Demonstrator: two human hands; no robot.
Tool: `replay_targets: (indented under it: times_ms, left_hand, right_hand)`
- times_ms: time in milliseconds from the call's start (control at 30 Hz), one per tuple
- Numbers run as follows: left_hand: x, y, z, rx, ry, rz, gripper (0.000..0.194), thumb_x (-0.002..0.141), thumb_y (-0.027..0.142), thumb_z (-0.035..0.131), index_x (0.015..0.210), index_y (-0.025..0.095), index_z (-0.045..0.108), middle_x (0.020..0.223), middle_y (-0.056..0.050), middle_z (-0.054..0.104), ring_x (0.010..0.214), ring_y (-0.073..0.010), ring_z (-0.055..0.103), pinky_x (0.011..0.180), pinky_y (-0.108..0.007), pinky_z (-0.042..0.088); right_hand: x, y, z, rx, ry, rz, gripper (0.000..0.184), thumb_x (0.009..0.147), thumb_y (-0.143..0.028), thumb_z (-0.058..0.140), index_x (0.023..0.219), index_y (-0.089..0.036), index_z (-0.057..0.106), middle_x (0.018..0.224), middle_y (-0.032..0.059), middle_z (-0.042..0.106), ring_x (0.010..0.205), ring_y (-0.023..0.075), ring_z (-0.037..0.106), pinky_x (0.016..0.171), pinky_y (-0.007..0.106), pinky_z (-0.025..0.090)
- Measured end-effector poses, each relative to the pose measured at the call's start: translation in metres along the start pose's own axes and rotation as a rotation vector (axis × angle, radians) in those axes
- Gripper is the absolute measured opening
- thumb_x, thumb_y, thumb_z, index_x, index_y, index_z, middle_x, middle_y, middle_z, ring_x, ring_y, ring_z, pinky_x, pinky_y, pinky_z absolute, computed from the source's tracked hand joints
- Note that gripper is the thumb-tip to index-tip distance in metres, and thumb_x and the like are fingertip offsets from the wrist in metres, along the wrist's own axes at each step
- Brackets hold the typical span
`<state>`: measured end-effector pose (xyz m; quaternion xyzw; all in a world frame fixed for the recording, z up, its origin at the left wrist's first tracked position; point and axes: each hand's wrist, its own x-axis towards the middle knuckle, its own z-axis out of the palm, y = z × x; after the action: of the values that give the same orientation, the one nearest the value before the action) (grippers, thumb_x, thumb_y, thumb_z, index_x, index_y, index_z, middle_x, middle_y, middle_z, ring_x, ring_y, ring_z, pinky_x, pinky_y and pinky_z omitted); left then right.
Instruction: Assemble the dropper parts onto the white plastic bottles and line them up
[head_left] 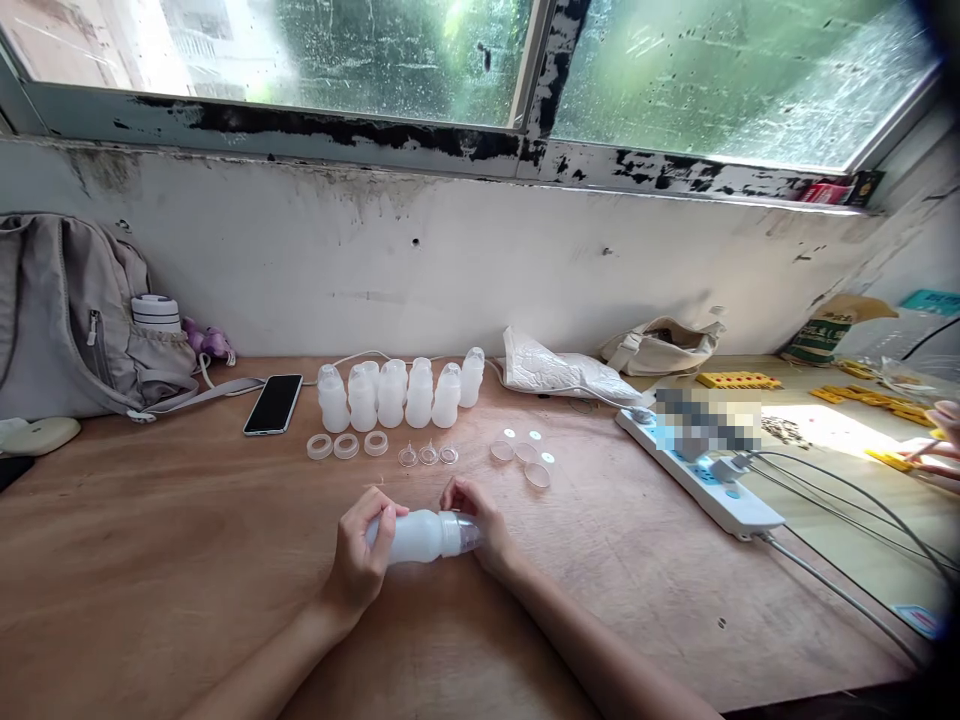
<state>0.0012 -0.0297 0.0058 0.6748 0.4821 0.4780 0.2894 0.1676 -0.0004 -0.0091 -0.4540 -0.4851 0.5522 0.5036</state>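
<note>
A translucent white baby bottle (417,537) lies sideways above the near part of the table, with a clear cap over its teat end. My left hand (363,548) is wrapped round the bottle's base. At the capped end, my right hand (481,525) is curled against the clear cap (469,533), its fingertips bent on the far side. Beyond the hands are several white collar rings (346,446), clear teats (428,455), clear round covers (537,475) and small white discs (535,435). Several capped baby bottles (391,395) stand upright in a group behind them.
A phone (273,405) and a grey backpack (67,310) are at left. A white power strip (705,480) with cables lies at right, near a white plastic package (555,368) and a beige pouch (664,347). Another person's hand (941,440) shows at the right edge with yellow pieces.
</note>
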Motion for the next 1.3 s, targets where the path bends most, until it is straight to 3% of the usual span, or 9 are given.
replay_targets:
  times_ms: [100,200,367,533,667,800,900,1067,1300]
  left_hand:
    - [-0.004,-0.004,0.003,0.135,-0.053,0.19,0.017,0.077,0.025,0.042,0.076,0.019,0.059,0.075,-0.007,0.057,0.071,-0.0185,0.053,0.065,-0.028,0.042]
    - [-0.004,-0.008,0.004,0.199,-0.103,0.314,0.015,0.075,0.024,0.047,0.081,0.021,0.06,0.083,-0.007,0.058,0.075,-0.0185,0.055,0.067,-0.028,0.043]
    - [0.012,-0.009,0.002,0.105,0.086,0.125,0.017,0.08,0.028,0.041,0.084,0.02,0.056,0.089,-0.006,0.055,0.087,-0.0191,0.053,0.079,-0.03,0.041]
    - [0.021,-0.014,-0.001,-0.121,0.118,-0.005,0.025,0.081,0.034,0.043,0.102,0.021,0.046,0.107,-0.007,0.05,0.105,-0.0203,0.046,0.09,-0.034,0.036]
    - [0.022,-0.021,0.001,-0.258,0.184,-0.012,0.038,0.083,0.035,0.04,0.117,0.021,0.03,0.123,-0.011,0.038,0.111,-0.0212,0.042,0.088,-0.037,0.039]
    - [0.026,-0.032,-0.002,0.027,0.124,0.103,0.029,0.084,0.03,0.037,0.112,0.021,0.037,0.118,-0.01,0.041,0.111,-0.0222,0.04,0.089,-0.04,0.037]
    - [0.028,-0.041,-0.004,0.28,0.023,0.21,0.025,0.083,0.027,0.038,0.107,0.021,0.043,0.114,-0.009,0.045,0.11,-0.0225,0.041,0.092,-0.041,0.035]
    - [0.028,-0.047,-0.005,0.498,-0.066,0.267,0.026,0.081,0.026,0.041,0.106,0.02,0.047,0.114,-0.009,0.046,0.109,-0.0235,0.04,0.091,-0.041,0.036]
    - [0.029,-0.048,-0.006,0.562,-0.079,0.251,0.022,0.08,0.025,0.042,0.099,0.02,0.051,0.111,-0.009,0.047,0.109,-0.0241,0.04,0.089,-0.04,0.038]
  right_hand:
    - [0.01,0.006,-0.007,-0.155,0.173,-0.029,0.041,0.075,-0.045,0.044,0.044,-0.018,0.044,0.044,-0.002,0.039,0.043,0.0099,0.035,0.041,0.023,0.028]
    - [0.015,0.005,-0.014,-0.114,0.184,0.045,0.041,0.074,-0.05,0.044,0.047,-0.019,0.044,0.041,-0.0041,0.036,0.035,0.0079,0.03,0.033,0.022,0.022]
    - [0.012,-0.009,-0.015,0.17,0.065,0.032,0.03,0.071,-0.046,0.053,0.069,-0.017,0.056,0.057,-0.0009,0.051,0.044,0.0104,0.047,0.039,0.023,0.039]
    - [0.012,-0.026,-0.011,0.159,0.016,-0.079,0.029,0.067,-0.038,0.062,0.085,-0.016,0.061,0.078,0.0036,0.06,0.061,0.0133,0.056,0.059,0.03,0.048]
    - [0.034,-0.067,-0.02,0.029,0.116,-0.304,0.029,0.069,-0.039,0.06,0.09,-0.018,0.061,0.081,0.0033,0.061,0.066,0.0139,0.057,0.065,0.031,0.048]
    - [0.075,-0.128,-0.035,-0.193,0.383,-0.612,0.034,0.074,-0.042,0.053,0.099,-0.018,0.056,0.087,0.0042,0.059,0.068,0.0137,0.057,0.068,0.032,0.047]
    - [0.112,-0.159,-0.039,-0.489,0.502,-0.718,0.034,0.077,-0.038,0.05,0.103,-0.017,0.055,0.096,0.0075,0.058,0.073,0.0157,0.057,0.069,0.032,0.046]
    - [0.164,-0.161,-0.033,-1.004,0.45,-0.536,0.031,0.08,-0.026,0.044,0.107,-0.015,0.054,0.105,0.0118,0.052,0.076,0.0157,0.056,0.074,0.032,0.043]
    - [0.2,-0.132,-0.024,-1.231,0.267,-0.32,0.021,0.071,-0.018,0.056,0.09,-0.016,0.062,0.087,0.0089,0.059,0.087,0.0209,0.053,0.076,0.034,0.039]
